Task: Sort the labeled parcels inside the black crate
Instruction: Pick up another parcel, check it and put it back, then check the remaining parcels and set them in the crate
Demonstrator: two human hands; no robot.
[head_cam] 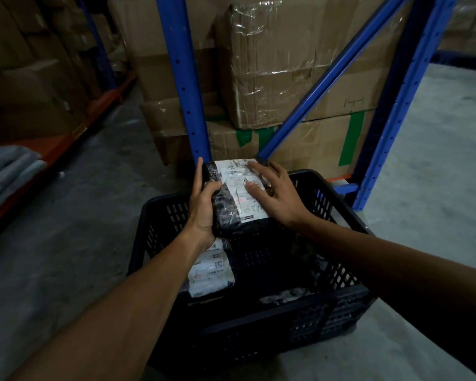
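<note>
A black perforated crate (pixel 346 306) stands on the concrete floor in front of me. Above its far half I hold a black plastic-wrapped parcel (pixel 232 213) with a white shipping label on top. My left hand (pixel 202 207) grips the parcel's left edge, thumb over its top. My right hand (pixel 275 193) lies flat on the label with fingers spread, pressing on the parcel's right side. A second labeled parcel (pixel 210 273) lies inside the crate at the left, partly hidden by my left forearm. Something pale and crumpled (pixel 283 295) shows low in the crate's near side.
Blue rack uprights (pixel 183 78) and a diagonal brace (pixel 330 75) rise right behind the crate, with stacked cardboard boxes (pixel 280 64) among them. An orange shelf beam (pixel 66 144) with grey folded bundles (pixel 6 171) runs along the left. Concrete floor stretches to the right.
</note>
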